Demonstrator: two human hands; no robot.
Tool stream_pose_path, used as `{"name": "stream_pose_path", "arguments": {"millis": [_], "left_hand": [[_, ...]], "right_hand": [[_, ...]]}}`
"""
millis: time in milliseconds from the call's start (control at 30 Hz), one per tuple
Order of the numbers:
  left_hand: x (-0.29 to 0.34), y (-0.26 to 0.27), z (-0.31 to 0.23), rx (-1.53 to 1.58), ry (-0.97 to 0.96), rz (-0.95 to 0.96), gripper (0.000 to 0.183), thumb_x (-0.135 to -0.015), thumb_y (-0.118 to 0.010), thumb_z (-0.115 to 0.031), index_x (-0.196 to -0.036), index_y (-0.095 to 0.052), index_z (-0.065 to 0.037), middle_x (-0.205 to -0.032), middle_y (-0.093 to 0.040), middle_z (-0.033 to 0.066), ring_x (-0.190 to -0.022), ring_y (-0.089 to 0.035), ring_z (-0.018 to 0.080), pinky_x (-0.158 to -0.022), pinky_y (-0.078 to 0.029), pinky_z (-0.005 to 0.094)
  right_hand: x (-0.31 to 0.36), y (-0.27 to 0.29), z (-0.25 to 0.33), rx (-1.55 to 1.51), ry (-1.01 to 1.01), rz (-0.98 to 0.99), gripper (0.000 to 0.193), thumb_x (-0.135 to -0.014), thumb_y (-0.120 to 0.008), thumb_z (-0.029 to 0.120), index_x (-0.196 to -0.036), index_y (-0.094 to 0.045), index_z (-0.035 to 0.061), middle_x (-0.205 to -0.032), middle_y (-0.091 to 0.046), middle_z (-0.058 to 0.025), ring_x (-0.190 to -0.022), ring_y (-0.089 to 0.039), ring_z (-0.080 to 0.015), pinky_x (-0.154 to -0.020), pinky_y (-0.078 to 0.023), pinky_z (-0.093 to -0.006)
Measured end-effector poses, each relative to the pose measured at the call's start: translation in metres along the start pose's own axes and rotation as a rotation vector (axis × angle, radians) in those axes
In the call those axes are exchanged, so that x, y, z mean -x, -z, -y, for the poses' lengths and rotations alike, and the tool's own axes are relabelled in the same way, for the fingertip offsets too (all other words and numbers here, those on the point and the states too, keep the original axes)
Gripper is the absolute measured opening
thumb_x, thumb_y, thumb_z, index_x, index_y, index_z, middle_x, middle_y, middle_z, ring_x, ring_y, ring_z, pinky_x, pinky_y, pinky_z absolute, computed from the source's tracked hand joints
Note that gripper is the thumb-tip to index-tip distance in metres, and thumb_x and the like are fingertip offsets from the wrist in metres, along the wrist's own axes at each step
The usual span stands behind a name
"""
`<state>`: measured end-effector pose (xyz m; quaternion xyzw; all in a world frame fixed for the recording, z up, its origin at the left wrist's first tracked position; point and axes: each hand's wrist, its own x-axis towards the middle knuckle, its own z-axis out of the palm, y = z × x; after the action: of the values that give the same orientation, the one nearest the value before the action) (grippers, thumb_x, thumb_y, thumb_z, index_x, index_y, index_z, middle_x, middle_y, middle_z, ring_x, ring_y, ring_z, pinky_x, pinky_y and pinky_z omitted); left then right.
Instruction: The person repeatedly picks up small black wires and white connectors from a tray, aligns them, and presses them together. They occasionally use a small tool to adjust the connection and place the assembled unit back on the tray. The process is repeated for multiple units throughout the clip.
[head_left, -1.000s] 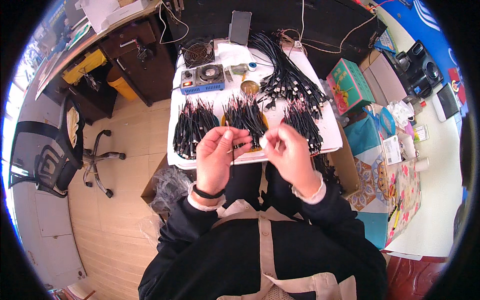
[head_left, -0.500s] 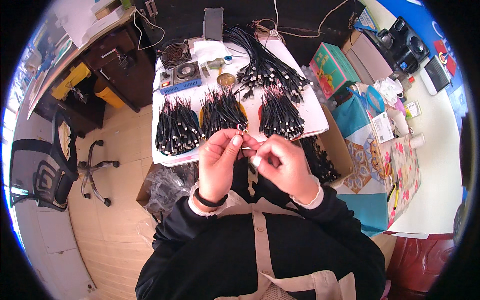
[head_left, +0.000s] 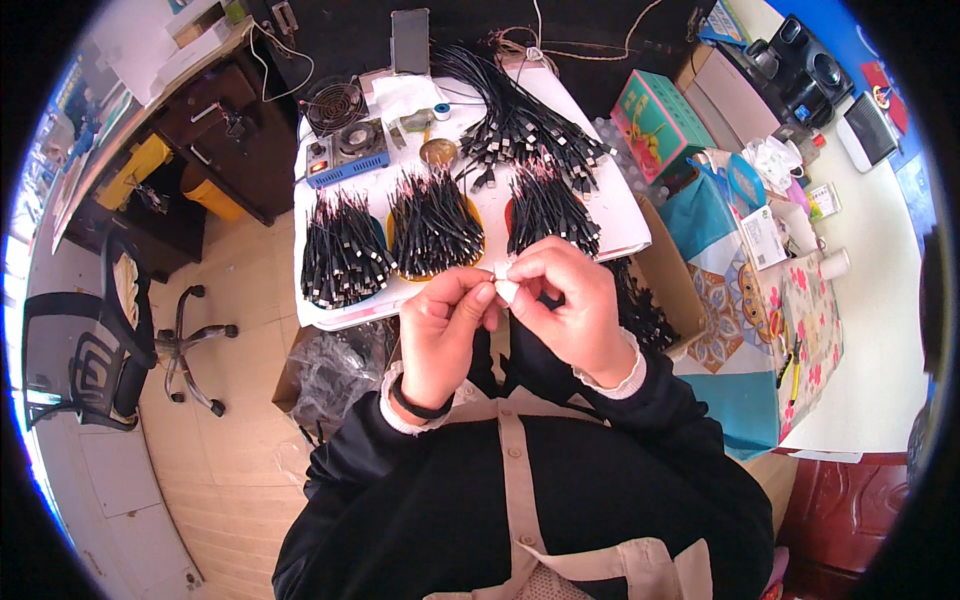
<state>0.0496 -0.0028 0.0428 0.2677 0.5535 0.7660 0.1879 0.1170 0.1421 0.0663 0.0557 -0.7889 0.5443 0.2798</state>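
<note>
My left hand [head_left: 440, 325] and my right hand [head_left: 580, 305] meet in front of the table's near edge. Thumbs and fingers of both are pinched together, tip to tip. Whatever lies between them is too small and covered to name. The tip of my right thumb looks white. Just beyond my hands, three bundles of black cables with pale metal plugs lie on the white table [head_left: 400, 292]: a left bundle [head_left: 345, 250], a middle one [head_left: 435, 230] and a right one [head_left: 553, 215]. Thin reddish wire ends stick up at their far side.
A larger cable pile [head_left: 530, 135] spreads behind. Near it stand a blue device [head_left: 348, 172] with a fan and a round brass-coloured dish [head_left: 437, 152]. Cardboard boxes [head_left: 672, 270] flank the table. To the right is a cloth-covered surface [head_left: 735, 410]; to the left, an office chair [head_left: 100, 320].
My right hand has shifted slightly up, its thumb and finger now pinched against my left fingertips. The left hand has moved little. The whole view has shifted a bit.
</note>
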Motion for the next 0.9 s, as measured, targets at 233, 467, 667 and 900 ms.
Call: {"name": "stream_pose_path", "arguments": {"millis": [233, 467, 667, 900], "left_hand": [[-0.002, 0.010, 0.004, 0.448, 0.140, 0.165, 0.011, -0.096, -0.054, -0.007, -0.097, -0.060, 0.002, -0.079, -0.064, 0.0104, -0.059, -0.046, 0.0089, -0.053, -0.034, 0.0203], [0.000, 0.012, 0.002, 0.369, 0.151, 0.139, 0.011, -0.097, -0.053, -0.006, -0.096, -0.060, 0.002, -0.078, -0.064, 0.0099, -0.060, -0.048, 0.0085, -0.054, -0.036, 0.0199], [0.002, 0.007, 0.002, 0.247, 0.104, 0.079, 0.011, -0.096, -0.056, -0.007, -0.093, -0.062, 0.002, -0.076, -0.065, 0.0039, -0.059, -0.046, 0.0046, -0.054, -0.037, 0.0178], [0.005, 0.010, -0.002, 0.280, 0.159, 0.111, 0.010, -0.096, -0.055, -0.007, -0.095, -0.060, 0.001, -0.074, -0.061, 0.0061, -0.057, -0.045, 0.0058, -0.050, -0.033, 0.0179]], "right_hand": [[0.001, -0.003, -0.006, -0.839, -0.360, 0.097, 0.008, -0.092, -0.062, 0.004, -0.093, -0.055, -0.0005, -0.086, -0.060, -0.0045, -0.078, -0.062, -0.0117, -0.074, -0.050, -0.0249], [0.005, -0.002, 0.001, -0.542, -0.246, 0.074, 0.012, -0.091, -0.062, 0.001, -0.101, -0.057, -0.0026, -0.091, -0.059, -0.0046, -0.078, -0.062, -0.0107, -0.071, -0.049, -0.0223], [0.005, -0.002, 0.001, -0.339, -0.126, 0.050, 0.010, -0.090, -0.060, -0.002, -0.099, -0.057, -0.0020, -0.092, -0.059, -0.0048, -0.078, -0.062, -0.0107, -0.070, -0.049, -0.0220], [0.005, -0.007, 0.002, -0.690, -0.323, 0.071, 0.007, -0.091, -0.060, 0.001, -0.097, -0.056, -0.0005, -0.088, -0.060, -0.0046, -0.078, -0.063, -0.0121, -0.073, -0.051, -0.0247]]}}
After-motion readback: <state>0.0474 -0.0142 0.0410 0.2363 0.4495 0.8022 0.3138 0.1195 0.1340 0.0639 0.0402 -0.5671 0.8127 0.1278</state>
